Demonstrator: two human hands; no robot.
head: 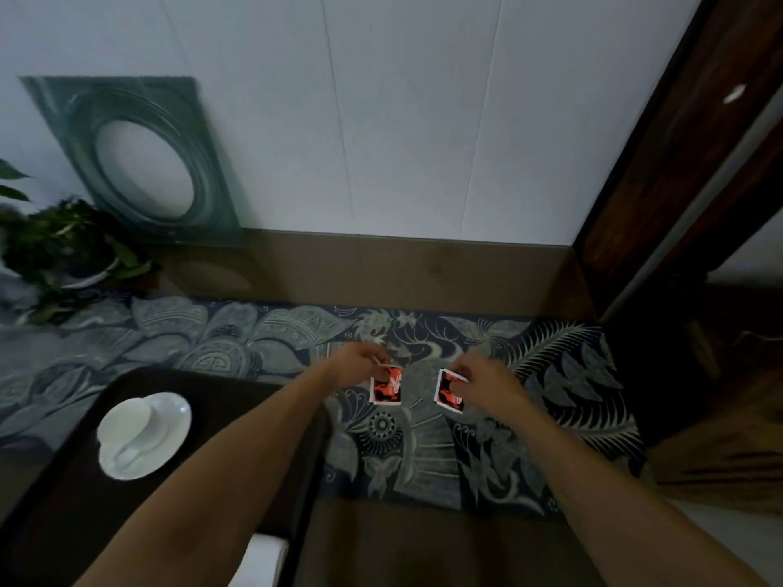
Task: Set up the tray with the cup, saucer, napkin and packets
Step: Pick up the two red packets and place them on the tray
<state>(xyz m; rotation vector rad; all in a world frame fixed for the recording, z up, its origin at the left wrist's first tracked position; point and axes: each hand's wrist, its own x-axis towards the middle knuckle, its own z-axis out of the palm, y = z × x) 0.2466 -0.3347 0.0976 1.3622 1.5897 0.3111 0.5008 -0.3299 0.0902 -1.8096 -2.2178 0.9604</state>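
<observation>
Each hand pinching one red packet — fingers curled.

Left forearm hides tray's right side | white napkin beside tray cut by bottom edge | fingers cover packets' tops; print unreadable | plant cropped left

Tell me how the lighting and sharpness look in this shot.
Head view: dim and bluish overall; the dark tray loses detail, while the white cup and saucer stand out. The plant at the left edge is smeared, and wide-angle distortion bends the wall lines.
</observation>
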